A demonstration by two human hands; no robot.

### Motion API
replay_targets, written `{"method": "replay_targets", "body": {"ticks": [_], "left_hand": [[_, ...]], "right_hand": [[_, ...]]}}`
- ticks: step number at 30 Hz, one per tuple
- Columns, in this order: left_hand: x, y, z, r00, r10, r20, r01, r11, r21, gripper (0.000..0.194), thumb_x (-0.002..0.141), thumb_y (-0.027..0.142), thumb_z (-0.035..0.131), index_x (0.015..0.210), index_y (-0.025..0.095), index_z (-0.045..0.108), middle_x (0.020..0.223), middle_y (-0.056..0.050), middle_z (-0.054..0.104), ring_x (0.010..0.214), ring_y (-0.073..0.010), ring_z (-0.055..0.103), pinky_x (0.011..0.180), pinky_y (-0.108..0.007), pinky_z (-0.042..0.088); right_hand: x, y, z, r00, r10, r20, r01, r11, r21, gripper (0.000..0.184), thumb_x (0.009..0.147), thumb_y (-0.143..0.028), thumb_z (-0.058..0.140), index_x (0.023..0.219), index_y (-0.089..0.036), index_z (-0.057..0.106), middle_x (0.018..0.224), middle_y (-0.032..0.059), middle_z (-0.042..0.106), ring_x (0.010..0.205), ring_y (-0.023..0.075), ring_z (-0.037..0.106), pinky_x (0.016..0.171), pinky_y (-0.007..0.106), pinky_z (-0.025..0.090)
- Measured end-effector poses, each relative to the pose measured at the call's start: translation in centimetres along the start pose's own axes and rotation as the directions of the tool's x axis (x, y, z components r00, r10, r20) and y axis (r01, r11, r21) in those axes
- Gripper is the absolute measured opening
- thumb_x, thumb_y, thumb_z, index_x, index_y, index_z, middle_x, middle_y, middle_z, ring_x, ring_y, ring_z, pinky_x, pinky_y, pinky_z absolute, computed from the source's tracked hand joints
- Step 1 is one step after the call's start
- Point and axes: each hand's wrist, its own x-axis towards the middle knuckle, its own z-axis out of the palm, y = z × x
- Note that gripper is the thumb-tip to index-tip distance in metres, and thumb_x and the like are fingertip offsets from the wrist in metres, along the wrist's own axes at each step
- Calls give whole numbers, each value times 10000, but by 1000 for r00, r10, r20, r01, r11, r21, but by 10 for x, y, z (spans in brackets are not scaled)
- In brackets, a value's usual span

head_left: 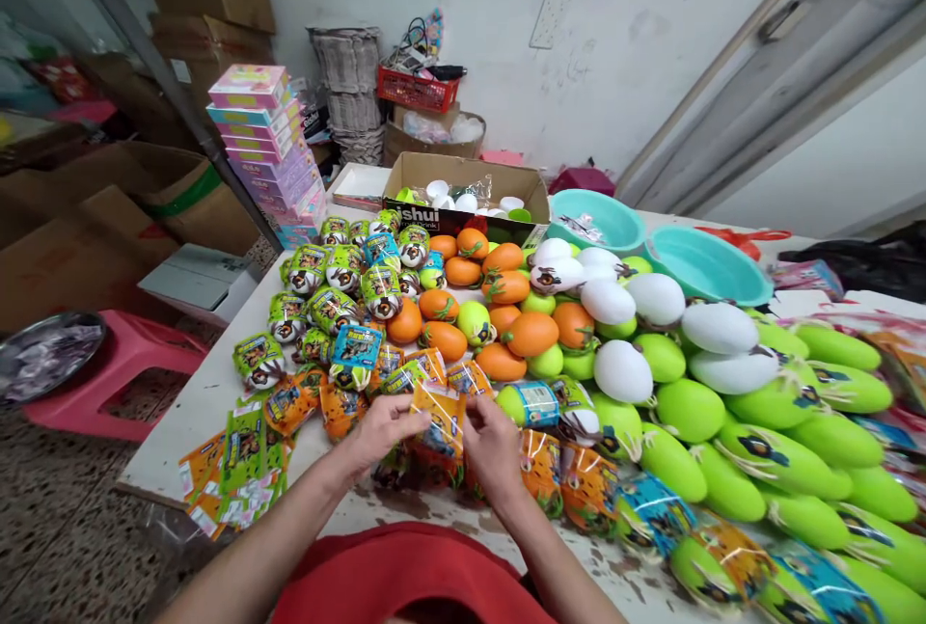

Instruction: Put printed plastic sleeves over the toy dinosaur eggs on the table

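Centrally, an orange packet [440,420] is held up over the near side of the worktop [170,441], the left hand's [387,429] fingers pinched closed on one edge, the right hand's [493,446] on the other. Wrapped capsules [304,269] crowd leftward; orange capsules [531,334] lie beyond, then a cardboard box [463,221].

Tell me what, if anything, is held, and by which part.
An orange packet, its opposite side edges pinched by the left hand and right hand.
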Motion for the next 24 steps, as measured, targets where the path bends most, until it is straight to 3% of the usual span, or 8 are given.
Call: {"method": "replay_targets", "body": {"ticks": [2, 3, 5, 7, 11, 15, 20, 24], "left_hand": [[4, 3, 4, 999, -22, 46, 29, 985, -171, 294, 750, 371, 710, 898, 117, 704, 829, -64, 712, 802, -201, 642, 781, -300, 480], [7, 6, 3, 1000, -22, 20, 26, 964, -266, 307, 757, 364, 709, 949, 124, 702, 880, -78, 724, 845, -214, 657, 817, -315, 489], [12, 14, -5, 995, -23, -101, -22, 903, -430, 316, 786, 338, 693, 1045, 157, 678, 966, -82, 730, 912, -216, 672, 856, -319, 502], [17, 22, -19, 973, -43, -226, -83, 850, -521, 339, 812, 294, 674, 1135, 197, 634, 1049, -68, 720, 969, -203, 670, 875, -304, 512], [26, 29, -44, 932, -65, -355, -154, 820, -552, 358, 833, 210, 647, 1188, 201, 595, 1150, -60, 692, 1049, -192, 647, 915, -292, 509], [36, 27, -49, 934, -77, -350, -123, 848, -516, 364, 825, 202, 660, 1185, 189, 607, 1148, -68, 694, 1062, -204, 642, 917, -294, 507], [46, 26, -52, 916, -86, -392, -123, 870, -478, 273, 764, 246, 733, 1009, 131, 694, 983, -86, 740, 915, -196, 686, 811, -261, 527], [48, 31, -59, 899, -132, -418, -95, 872, -481, 225, 706, 280, 781, 873, 141, 722, 919, -71, 749, 805, -176, 691, 683, -235, 519]], "right_hand": [[7, 5, 2, 985, -142, 95, 154, 979, -131, 169, 805, -316, 581, 691, -194, 609, 651, 18, 628, 600, 166, 544, 575, 265, 431], [13, 8, 2, 972, -172, 163, 198, 967, -160, 183, 821, -317, 568, 690, -195, 608, 648, 14, 628, 598, 162, 550, 573, 260, 436], [32, 14, 0, 945, -178, 275, 235, 953, -190, 230, 860, -344, 524, 714, -195, 621, 659, 12, 642, 607, 163, 577, 583, 257, 461], [64, 18, -2, 943, -149, 297, 221, 948, -229, 268, 887, -399, 485, 833, -185, 637, 753, 35, 672, 668, 182, 614, 628, 276, 492], [151, 20, 14, 972, -103, 209, 179, 905, -387, 465, 832, -432, 566, 1188, -136, 517, 1160, 158, 584, 1045, 283, 564, 878, 385, 459], [224, 21, 59, 965, -1, 264, 150, 825, -545, 518, 701, -311, 707, 1163, -159, 529, 1226, 175, 521, 1165, 353, 467, 971, 471, 364], [254, 24, 98, 946, 158, 282, 63, 765, -641, 608, 592, -129, 736, 1158, -161, 517, 1213, 194, 504, 1152, 386, 475, 919, 522, 377], [255, 12, 84, 944, 193, 269, -4, 819, -573, 667, 568, -129, 737, 1190, -164, 500, 1289, 213, 457, 1207, 431, 435, 949, 571, 355]]}}
